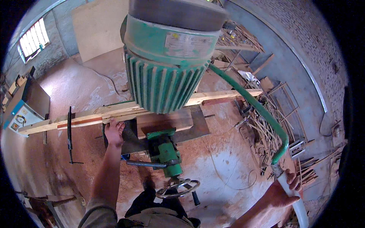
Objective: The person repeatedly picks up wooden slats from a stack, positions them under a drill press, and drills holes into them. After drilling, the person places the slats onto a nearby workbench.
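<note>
Head view is looking straight down the body of a green machine, and closest in, the person's right hand (282, 189) is gripping the white-sleeved end of a long green lever (262, 114), fingers wrapped around it. Just ahead of the person's legs a metal handwheel (178, 187) is sitting on the green column (167, 152), untouched. Further on, the left hand (113, 131) is pressing down on a long pale wooden plank (95, 116) lying across the machine's tabletop (197, 125), fingers spread flat on the wood rather than curled around it; the plank is running left to right under the big ribbed green motor (167, 76). That is what is worrying me: the motor housing is hiding whatever tool sits beneath it, and the left hand is resting quite near that spot. If the lever is pulled while the plank shifts, the fingers could slide toward the hidden working part. A flat palm also gives weak control, so the board could kick or twist. Beyond, loose offcuts (273, 125) are littering the sawdust-covered floor (76, 87), and they could trip anyone stepping back.
</note>
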Demonstrator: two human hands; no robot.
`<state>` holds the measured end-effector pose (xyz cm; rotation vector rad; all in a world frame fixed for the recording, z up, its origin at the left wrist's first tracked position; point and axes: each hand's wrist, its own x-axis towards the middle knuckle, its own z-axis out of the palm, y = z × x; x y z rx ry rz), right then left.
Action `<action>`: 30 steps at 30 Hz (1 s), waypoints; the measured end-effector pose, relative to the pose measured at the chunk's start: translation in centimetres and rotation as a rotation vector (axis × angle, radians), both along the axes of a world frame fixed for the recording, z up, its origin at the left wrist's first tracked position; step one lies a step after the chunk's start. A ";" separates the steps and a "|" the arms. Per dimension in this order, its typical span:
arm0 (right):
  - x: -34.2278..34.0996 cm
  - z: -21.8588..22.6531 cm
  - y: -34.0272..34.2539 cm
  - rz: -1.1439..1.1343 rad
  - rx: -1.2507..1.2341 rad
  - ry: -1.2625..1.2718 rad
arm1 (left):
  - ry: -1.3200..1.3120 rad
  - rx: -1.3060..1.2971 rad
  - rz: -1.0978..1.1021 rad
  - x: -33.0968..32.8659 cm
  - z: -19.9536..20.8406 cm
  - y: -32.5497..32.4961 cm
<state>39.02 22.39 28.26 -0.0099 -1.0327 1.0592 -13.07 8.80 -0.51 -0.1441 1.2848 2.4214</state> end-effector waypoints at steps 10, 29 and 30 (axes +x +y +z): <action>3.1 -10.1 -3.1 0.021 -0.143 -0.196 | -0.024 0.039 -0.013 -0.3 -0.3 -0.3; -16.9 16.9 8.2 -0.164 -0.004 -0.411 | 0.046 -0.180 0.293 -1.9 1.2 -2.7; -18.3 13.2 7.9 -0.203 0.279 -0.801 | 0.066 -0.179 0.307 -2.1 0.9 -2.8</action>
